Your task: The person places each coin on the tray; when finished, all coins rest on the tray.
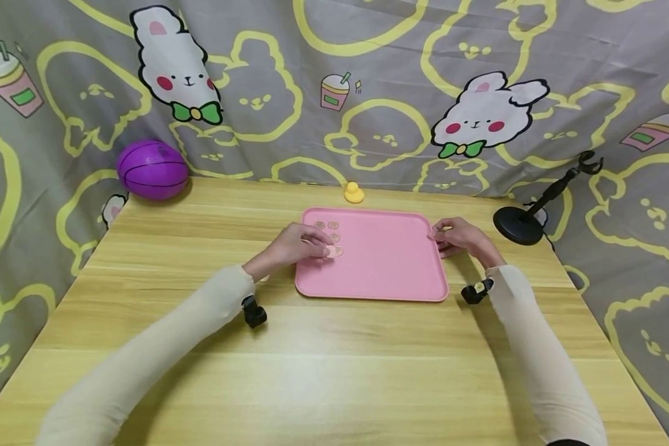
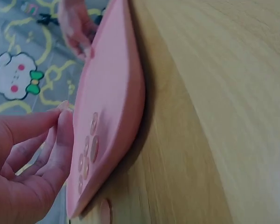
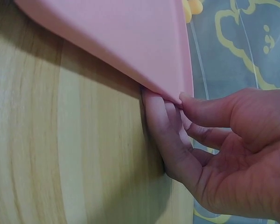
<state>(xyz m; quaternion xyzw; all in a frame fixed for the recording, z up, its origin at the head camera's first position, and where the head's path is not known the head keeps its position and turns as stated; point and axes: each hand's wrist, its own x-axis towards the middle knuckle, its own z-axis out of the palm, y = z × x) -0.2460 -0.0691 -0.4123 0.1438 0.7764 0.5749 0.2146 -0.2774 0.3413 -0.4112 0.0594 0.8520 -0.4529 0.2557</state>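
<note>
Between thumb and fingertips, my left hand (image 1: 295,246) pinches a small coin (image 2: 64,105) over the left part of a pink tray (image 1: 390,254). Several copper-toned coins (image 2: 94,148) lie flat on the tray near its left end, partly covered by that hand in the head view. My right hand (image 1: 458,236) holds the tray's right rim. In the right wrist view its thumb (image 3: 210,111) presses the rim from above, while other fingers (image 3: 159,122) reach under the edge. One more coin (image 2: 106,211) lies on the table just off the tray's left side.
A yellow rubber duck (image 1: 354,192) sits behind the tray at the table's back edge. At the back left stands a purple ball (image 1: 153,170). A black stand with a clamp (image 1: 518,225) is at the back right. Patterned curtain (image 1: 256,80) hangs behind the wooden table (image 1: 323,365).
</note>
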